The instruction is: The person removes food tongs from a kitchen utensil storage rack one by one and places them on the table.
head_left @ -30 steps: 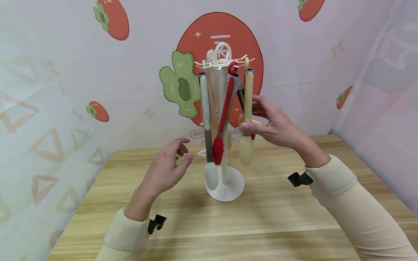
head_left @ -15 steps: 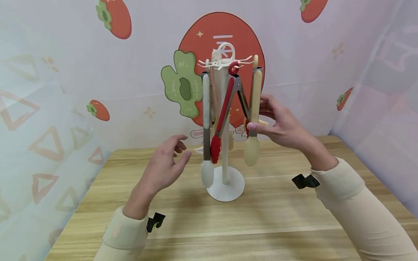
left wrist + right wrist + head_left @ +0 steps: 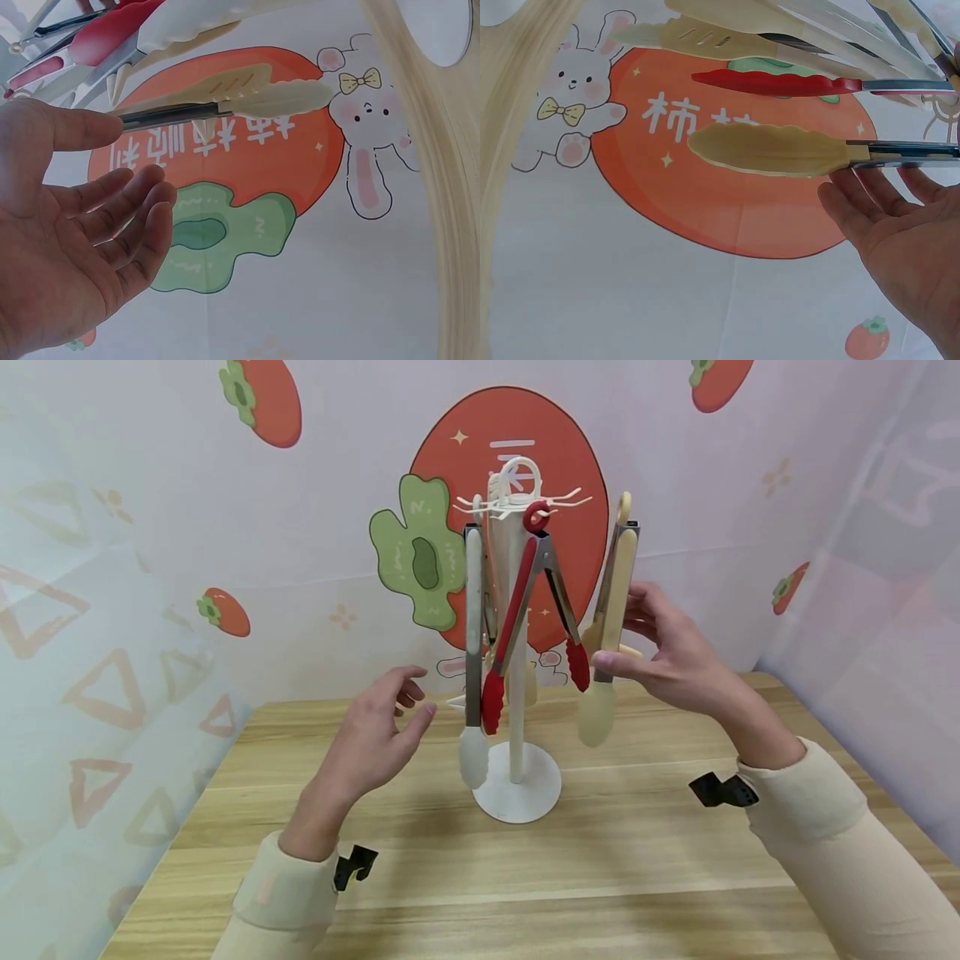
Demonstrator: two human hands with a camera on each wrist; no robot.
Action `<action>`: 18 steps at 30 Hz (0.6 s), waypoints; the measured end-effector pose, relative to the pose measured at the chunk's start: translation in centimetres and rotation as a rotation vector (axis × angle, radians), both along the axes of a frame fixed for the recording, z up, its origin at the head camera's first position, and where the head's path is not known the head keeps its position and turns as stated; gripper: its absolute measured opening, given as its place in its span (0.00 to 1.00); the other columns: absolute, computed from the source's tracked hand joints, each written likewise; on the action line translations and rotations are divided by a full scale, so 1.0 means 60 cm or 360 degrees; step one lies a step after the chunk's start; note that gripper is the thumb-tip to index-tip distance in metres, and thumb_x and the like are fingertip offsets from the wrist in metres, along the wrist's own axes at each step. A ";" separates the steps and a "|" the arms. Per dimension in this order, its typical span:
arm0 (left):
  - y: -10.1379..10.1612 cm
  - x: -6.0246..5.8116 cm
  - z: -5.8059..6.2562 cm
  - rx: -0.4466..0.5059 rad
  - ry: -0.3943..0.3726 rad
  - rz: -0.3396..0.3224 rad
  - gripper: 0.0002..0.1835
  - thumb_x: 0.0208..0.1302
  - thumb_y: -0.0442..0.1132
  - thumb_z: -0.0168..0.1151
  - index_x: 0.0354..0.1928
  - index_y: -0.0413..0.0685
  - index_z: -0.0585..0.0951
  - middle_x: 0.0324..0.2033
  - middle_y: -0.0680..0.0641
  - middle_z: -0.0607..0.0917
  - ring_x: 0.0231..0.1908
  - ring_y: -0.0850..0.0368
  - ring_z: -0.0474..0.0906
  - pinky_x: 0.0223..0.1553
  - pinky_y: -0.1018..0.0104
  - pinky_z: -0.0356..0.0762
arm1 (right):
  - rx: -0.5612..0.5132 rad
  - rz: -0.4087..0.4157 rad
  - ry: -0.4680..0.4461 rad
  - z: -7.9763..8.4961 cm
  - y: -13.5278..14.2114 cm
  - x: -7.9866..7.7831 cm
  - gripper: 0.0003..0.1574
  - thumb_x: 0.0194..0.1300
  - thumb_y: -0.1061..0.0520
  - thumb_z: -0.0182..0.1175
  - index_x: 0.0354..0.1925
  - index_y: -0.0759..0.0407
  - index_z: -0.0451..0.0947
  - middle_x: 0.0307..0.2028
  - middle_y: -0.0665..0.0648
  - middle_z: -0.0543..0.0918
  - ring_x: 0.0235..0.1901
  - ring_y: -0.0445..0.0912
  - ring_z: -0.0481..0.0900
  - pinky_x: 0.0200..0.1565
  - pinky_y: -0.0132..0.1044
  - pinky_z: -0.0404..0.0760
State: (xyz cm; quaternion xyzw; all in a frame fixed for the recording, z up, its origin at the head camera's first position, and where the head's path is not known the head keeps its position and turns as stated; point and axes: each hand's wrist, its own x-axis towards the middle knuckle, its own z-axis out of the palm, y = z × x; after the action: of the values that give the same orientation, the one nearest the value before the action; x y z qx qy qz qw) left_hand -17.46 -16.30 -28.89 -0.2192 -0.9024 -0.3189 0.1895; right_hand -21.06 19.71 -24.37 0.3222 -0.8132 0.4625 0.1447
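My right hand (image 3: 667, 652) grips beige kitchen tongs (image 3: 618, 593) between thumb and fingers, tips pointing down. Their top ring stands apart from the hook ends of the white rack (image 3: 517, 768), to the right of it. On a front hook hang red tongs (image 3: 515, 602) with their arms spread. White-grey tongs (image 3: 474, 610) hang at the rack's left side. Left of the rack, my left hand (image 3: 367, 735) hovers with loosely bent fingers and holds nothing. In the left wrist view, tongs with pale tips (image 3: 277, 97) lie beyond its thumb.
More pale utensils hang behind the rack's post, partly hidden; a slotted spatula (image 3: 712, 37) shows among them in the right wrist view. The rack's round base rests on the wooden table (image 3: 420, 860). A patterned cloth wall (image 3: 315, 552) closes off the back.
My right hand has moved right with the beige tongs, and their ring has come off its hook. The red tongs' arms have spread apart. My left hand has barely moved.
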 end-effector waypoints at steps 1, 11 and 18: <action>-0.001 0.000 0.000 0.0002 0.0001 0.0001 0.21 0.69 0.37 0.63 0.62 0.39 0.75 0.42 0.42 0.83 0.44 0.47 0.79 0.46 0.53 0.79 | 0.0002 -0.0006 0.0003 -0.002 0.003 0.002 0.43 0.63 0.64 0.70 0.70 0.63 0.60 0.58 0.60 0.73 0.60 0.51 0.72 0.66 0.32 0.67; -0.005 -0.003 0.006 0.0029 0.0032 -0.0015 0.21 0.70 0.36 0.63 0.61 0.37 0.75 0.42 0.42 0.82 0.44 0.48 0.79 0.46 0.53 0.80 | 0.0017 -0.0111 -0.0046 -0.019 0.031 0.016 0.44 0.60 0.68 0.71 0.69 0.65 0.60 0.56 0.58 0.72 0.57 0.48 0.72 0.64 0.26 0.66; -0.005 -0.003 0.007 0.0057 0.0052 -0.0029 0.20 0.69 0.35 0.63 0.61 0.37 0.76 0.42 0.43 0.82 0.44 0.49 0.79 0.45 0.54 0.80 | 0.0037 -0.0161 -0.0100 -0.035 0.050 0.026 0.46 0.59 0.67 0.72 0.69 0.63 0.60 0.57 0.59 0.71 0.60 0.58 0.71 0.61 0.24 0.67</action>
State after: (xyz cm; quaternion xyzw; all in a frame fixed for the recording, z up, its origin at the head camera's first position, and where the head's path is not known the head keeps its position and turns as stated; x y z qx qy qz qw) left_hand -17.66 -16.61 -28.49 -0.2292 -0.8913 -0.3330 0.2051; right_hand -19.52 22.73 -26.45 0.2675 -0.8380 0.4550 0.1385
